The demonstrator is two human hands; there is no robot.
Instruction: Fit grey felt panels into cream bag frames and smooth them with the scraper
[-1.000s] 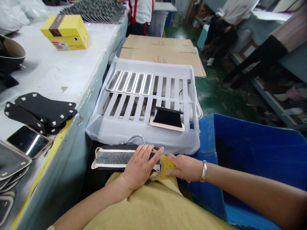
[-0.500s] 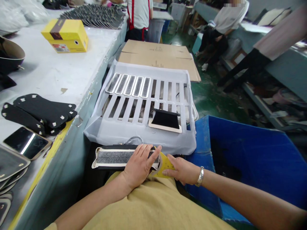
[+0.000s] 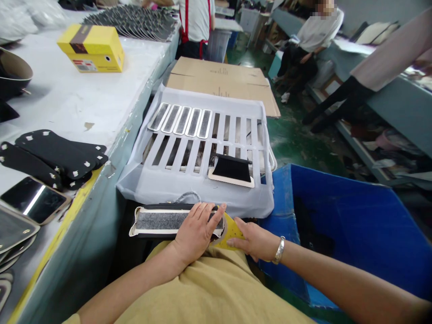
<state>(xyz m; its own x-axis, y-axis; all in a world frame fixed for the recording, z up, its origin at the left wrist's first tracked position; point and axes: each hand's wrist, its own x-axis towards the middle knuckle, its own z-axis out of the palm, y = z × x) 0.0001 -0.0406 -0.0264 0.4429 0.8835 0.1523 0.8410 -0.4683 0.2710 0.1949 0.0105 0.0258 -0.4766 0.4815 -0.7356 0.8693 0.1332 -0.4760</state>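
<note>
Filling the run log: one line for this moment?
left hand: on grey-striped piece | right hand: holding yellow item | nearby: slotted grey frame, blue bin

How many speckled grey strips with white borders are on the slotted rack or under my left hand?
6: five strips side by side at the slotted rack's far-left corner, and one strip partly covered by your left hand. The black piece on the rack could hide another.

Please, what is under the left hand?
Under the left hand is a gray strip. Its left part shows; the stretch beneath the hand is covered and cannot be seen.
</note>
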